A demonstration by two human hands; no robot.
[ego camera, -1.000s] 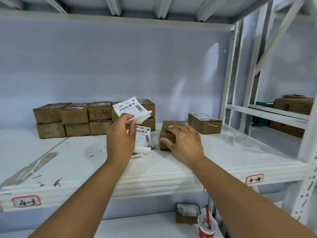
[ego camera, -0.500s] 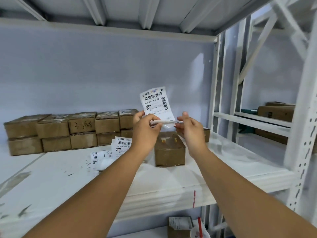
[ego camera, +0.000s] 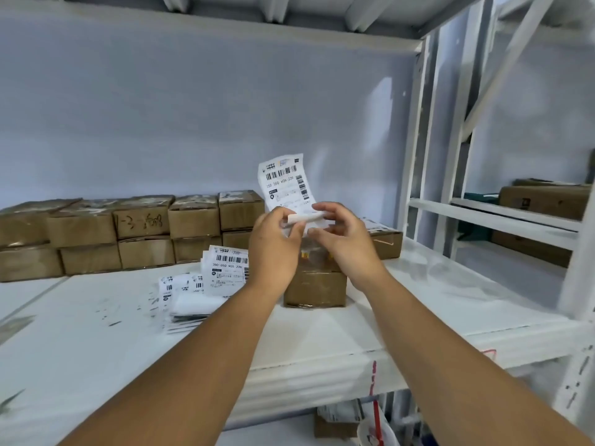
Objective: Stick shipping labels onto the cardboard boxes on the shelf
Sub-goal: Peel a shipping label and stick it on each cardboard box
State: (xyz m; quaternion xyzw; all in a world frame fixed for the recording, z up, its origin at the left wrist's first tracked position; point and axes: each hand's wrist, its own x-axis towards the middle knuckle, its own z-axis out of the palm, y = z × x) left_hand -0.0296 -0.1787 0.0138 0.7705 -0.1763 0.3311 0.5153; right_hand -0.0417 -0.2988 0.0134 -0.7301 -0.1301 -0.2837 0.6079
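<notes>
Right hand (ego camera: 344, 243) has come up off the cardboard box (ego camera: 314, 288) since a second ago, and now both hands are on the shipping label (ego camera: 285, 181), held upright in the air just above that box. From my end, the left hand (ego camera: 273, 249) has its fingers pinching the curled-up bottom edge of the label. The right thumb and forefinger pinch the same curl from the other side, and the other right fingers (ego camera: 328, 208) are loosely spread. The printed side with the barcodes faces me.

The box sits on the white shelf (ego camera: 434, 284), right under the hands. Just left of it is a messy stack of labels (ego camera: 206, 284). Behind it and further left are the stacked boxes (ego camera: 141, 230), two high in a row along the wall. Behind it to the right there's a labelled box (ego camera: 384, 239), partly hidden by the right hand.
</notes>
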